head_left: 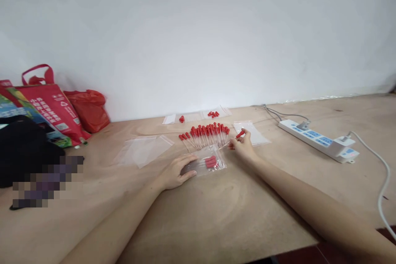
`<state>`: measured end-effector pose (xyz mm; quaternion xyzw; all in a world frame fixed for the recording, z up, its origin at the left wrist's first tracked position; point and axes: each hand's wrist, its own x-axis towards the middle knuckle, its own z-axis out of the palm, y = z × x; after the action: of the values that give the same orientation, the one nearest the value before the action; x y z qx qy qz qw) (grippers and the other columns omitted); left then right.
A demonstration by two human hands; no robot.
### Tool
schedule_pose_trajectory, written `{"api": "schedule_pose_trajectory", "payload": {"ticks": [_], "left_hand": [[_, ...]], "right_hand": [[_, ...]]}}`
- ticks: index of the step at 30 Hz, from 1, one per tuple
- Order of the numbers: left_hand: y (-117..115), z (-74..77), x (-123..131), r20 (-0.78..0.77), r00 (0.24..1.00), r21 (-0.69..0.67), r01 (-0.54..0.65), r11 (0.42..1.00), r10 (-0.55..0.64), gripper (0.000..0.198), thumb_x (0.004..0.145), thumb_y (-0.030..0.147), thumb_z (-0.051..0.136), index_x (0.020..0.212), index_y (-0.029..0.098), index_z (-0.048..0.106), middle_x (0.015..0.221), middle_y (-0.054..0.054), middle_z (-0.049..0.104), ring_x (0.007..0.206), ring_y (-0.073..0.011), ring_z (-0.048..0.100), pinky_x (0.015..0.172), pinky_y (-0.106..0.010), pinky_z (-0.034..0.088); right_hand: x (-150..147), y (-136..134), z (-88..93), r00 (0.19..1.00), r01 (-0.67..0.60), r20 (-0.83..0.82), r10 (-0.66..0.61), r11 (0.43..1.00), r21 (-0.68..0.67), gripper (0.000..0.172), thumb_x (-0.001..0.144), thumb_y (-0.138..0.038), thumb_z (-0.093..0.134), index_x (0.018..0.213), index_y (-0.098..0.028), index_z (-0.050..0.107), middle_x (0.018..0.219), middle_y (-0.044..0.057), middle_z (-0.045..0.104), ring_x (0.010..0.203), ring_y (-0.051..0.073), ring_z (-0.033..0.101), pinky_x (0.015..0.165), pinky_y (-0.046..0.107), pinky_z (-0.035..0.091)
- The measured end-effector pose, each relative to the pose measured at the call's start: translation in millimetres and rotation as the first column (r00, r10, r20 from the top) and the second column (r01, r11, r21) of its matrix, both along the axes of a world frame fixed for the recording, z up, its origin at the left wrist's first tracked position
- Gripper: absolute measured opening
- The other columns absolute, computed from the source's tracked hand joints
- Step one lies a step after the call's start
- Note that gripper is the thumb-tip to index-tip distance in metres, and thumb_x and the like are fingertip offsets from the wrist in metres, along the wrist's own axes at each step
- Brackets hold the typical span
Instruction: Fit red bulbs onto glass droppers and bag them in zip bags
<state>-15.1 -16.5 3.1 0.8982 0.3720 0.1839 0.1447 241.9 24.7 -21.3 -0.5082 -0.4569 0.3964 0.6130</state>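
My left hand (177,171) lies flat on the wooden table (216,214), fingers stretched out and pressing the left end of a small clear plastic bag (208,164) that has a few red-capped droppers inside. My right hand (243,144) pinches one red-capped glass dropper (237,135) just right of a row of several red-capped droppers (206,133) laid side by side on the table. The bag sits right below that row, between my two hands.
Empty clear bags lie at the left (142,149), at the right (252,132) and by the wall (198,116) with loose red caps. A white power strip (318,140) with cables sits at right. Red shopping bags (58,109) and a black item (24,148) stand at left.
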Motion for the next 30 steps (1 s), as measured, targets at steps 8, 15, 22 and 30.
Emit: {"api": "schedule_pose_trajectory", "payload": {"ticks": [8, 15, 22, 30], "left_hand": [[-0.4, -0.6, 0.2, -0.016, 1.000, 0.024, -0.017, 1.000, 0.017, 0.044, 0.079, 0.035, 0.049, 0.120, 0.022, 0.042, 0.125, -0.006, 0.046, 0.116, -0.0202, 0.041, 0.097, -0.036, 0.033], [-1.0, 0.1, 0.2, 0.003, 1.000, 0.035, 0.000, 0.999, 0.000, 0.044, 0.079, 0.035, 0.050, 0.121, 0.022, 0.042, 0.127, -0.007, 0.043, 0.117, -0.0208, 0.039, 0.097, -0.036, 0.033], [-0.2, -0.9, -0.1, 0.015, 1.000, 0.026, -0.008, 1.000, 0.007, 0.045, 0.078, 0.035, 0.051, 0.120, 0.021, 0.042, 0.125, -0.007, 0.046, 0.115, -0.0213, 0.041, 0.097, -0.036, 0.033], [-1.8, 2.2, 0.6, 0.004, 0.999, 0.005, -0.035, 0.999, 0.035, 0.044, 0.078, 0.035, 0.051, 0.118, 0.019, 0.044, 0.123, -0.008, 0.048, 0.112, -0.0207, 0.044, 0.095, -0.035, 0.035]], "right_hand": [[-24.1, -11.7, -4.8, 0.955, -0.274, -0.120, 0.271, 0.962, -0.007, 0.027, 0.072, -0.036, 0.048, 0.088, -0.024, 0.030, 0.061, -0.006, 0.054, 0.052, 0.011, 0.056, 0.056, 0.029, 0.049], [-18.4, -12.0, -9.0, 0.923, -0.355, 0.158, 0.352, 0.935, -0.010, 0.028, 0.057, -0.034, 0.065, 0.075, -0.016, 0.053, 0.057, -0.004, 0.051, 0.049, 0.009, 0.046, 0.049, 0.024, 0.040], [-23.7, -14.5, -12.3, 0.842, -0.386, 0.425, 0.332, 0.921, 0.044, 0.014, 0.068, -0.029, 0.054, 0.067, -0.016, 0.058, 0.062, 0.001, 0.059, 0.056, 0.011, 0.051, 0.052, 0.023, 0.039], [2.6, 22.0, 6.9, 0.748, 0.114, 0.660, -0.064, 0.993, -0.032, 0.016, 0.069, -0.025, 0.049, 0.078, -0.016, 0.059, 0.077, 0.002, 0.063, 0.070, 0.013, 0.056, 0.063, 0.022, 0.040]]}}
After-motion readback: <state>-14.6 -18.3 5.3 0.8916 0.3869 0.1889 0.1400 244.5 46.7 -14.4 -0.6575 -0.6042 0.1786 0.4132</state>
